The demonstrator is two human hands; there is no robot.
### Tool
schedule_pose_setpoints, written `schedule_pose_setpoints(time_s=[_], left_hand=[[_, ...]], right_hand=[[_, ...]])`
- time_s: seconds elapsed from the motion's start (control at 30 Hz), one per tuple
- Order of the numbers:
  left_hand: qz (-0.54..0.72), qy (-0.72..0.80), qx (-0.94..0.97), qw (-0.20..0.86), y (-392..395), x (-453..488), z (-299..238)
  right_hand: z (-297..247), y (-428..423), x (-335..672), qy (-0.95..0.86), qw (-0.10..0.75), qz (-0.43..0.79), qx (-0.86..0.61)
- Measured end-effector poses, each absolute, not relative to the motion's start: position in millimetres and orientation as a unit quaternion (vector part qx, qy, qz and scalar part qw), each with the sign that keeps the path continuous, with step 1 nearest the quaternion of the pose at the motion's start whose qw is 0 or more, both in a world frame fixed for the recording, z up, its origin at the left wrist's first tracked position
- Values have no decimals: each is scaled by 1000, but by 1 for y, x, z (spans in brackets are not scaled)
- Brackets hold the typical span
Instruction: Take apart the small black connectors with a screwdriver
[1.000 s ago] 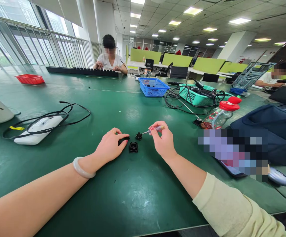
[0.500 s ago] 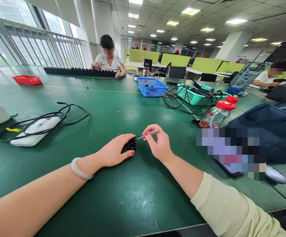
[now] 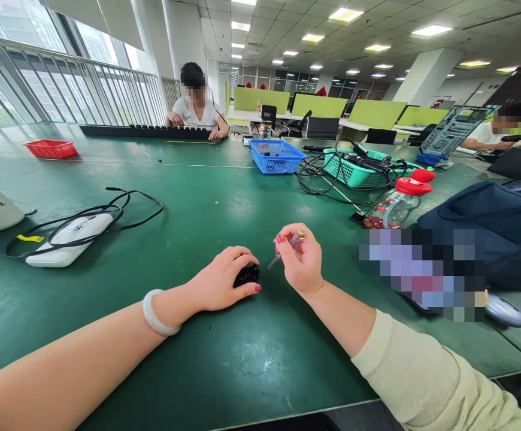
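Down toward the near edge of the green counter [image 3: 224, 365], about midway along it, the left hand [image 3: 221, 281] lies palm-down over a small black part [image 3: 248, 275]. Its fingers [image 3: 241, 258] curl over the top and the thumb presses in from the near side, so the part is pinned against the counter and only its right end shows. Just beside it, not touching, the right hand [image 3: 304, 264] pinches a slim screwdriver [image 3: 287, 246] between thumb and forefinger, with the tip slanting down toward the part and clear of it.

The risk, as I judge it, lies in how small everything is. The blade is thin and held only lightly, so a skid off the part could jab the left fingertips. Pressed sideways, the part could also squirt out across the smooth counter. A white device [image 3: 69, 239] wrapped in black cable [image 3: 140, 206] towards the left edge and a red-capped bottle [image 3: 395, 206] towards the right edge lie well apart.
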State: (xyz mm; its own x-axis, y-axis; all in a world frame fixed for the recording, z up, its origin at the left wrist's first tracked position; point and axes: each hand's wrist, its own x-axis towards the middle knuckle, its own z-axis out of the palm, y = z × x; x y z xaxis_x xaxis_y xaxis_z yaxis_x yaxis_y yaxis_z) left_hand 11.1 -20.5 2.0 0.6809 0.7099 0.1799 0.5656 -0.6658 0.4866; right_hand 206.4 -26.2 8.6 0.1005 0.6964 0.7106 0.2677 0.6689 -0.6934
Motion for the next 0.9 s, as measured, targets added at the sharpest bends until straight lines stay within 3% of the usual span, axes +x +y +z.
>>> schedule_pose_setpoints(time_s=[0.3, 0.63, 0.9], left_hand=[[171, 313, 918, 175, -25, 16, -1], [133, 416, 890, 132, -32, 14, 7], [150, 536, 822, 118, -49, -95, 6]], right_hand=[[8, -22, 207, -640, 643, 155, -392], [9, -19, 208, -642, 629, 137, -417], [12, -20, 206, -659, 615, 123, -415]])
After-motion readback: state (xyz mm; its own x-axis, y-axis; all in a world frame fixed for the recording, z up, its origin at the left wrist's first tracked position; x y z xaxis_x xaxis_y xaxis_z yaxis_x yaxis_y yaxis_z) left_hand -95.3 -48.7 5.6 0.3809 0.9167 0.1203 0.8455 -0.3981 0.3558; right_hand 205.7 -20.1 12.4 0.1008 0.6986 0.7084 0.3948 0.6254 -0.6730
